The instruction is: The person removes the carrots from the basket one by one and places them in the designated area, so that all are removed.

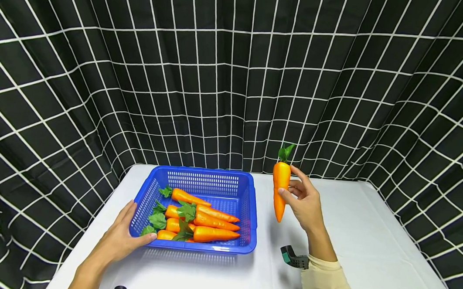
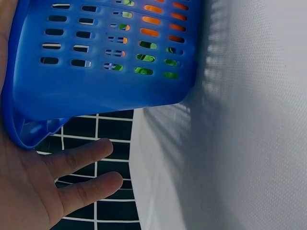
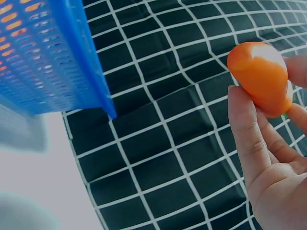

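Observation:
On the white table stands a blue plastic basket [image 1: 220,248] holding several orange carrots [image 1: 215,234] with green leafy tops. My left hand [image 1: 120,234] rests against the basket's near left corner, thumb at the front rim. In the left wrist view, two of its fingers [image 2: 91,189] extend straight past the basket's edge. To the right of the basket, my right hand [image 1: 305,203] pinches a single carrot [image 1: 281,182] between thumb and fingers. This carrot hangs upright above the table, leaves up and tip down. Seen from the right wrist, the carrot [image 3: 261,76] shows mostly its rounded end.
A black curtain with a white grid [image 1: 234,96] encloses the back and sides of the white table [image 1: 368,239]. On the right forearm sits a dark wrist strap [image 1: 297,259]. The basket's right wall [image 1: 253,211] lies between the loaded carrots and the right hand.

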A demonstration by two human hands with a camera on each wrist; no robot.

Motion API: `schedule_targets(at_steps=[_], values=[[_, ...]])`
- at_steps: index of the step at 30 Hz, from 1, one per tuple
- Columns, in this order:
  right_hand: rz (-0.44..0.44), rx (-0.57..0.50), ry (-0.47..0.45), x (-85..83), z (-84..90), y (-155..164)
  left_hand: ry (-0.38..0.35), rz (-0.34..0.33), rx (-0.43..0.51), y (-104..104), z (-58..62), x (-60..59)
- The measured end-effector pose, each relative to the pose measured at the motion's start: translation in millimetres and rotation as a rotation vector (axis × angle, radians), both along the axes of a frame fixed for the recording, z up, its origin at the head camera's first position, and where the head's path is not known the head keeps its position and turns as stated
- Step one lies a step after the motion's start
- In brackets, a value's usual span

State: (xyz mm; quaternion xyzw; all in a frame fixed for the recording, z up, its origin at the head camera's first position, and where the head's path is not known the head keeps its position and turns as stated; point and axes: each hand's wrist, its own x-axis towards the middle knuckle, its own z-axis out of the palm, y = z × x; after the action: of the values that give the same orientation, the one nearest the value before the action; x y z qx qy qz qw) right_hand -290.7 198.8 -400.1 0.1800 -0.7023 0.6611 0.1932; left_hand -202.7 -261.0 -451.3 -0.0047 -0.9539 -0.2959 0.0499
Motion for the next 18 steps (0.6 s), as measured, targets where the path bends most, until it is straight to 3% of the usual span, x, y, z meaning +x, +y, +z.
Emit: schedule_targets(at_steps=[12,18], values=[[-0.004,0.005,-0.152,-17.0,-22.1,3,0.009,0.004,-0.015,-1,-0.4,0.4],[-0.009,0.03,-0.188,-10.4,-13.4,-1,-0.002,0.002,-0.006,0,0.6,0.7]])
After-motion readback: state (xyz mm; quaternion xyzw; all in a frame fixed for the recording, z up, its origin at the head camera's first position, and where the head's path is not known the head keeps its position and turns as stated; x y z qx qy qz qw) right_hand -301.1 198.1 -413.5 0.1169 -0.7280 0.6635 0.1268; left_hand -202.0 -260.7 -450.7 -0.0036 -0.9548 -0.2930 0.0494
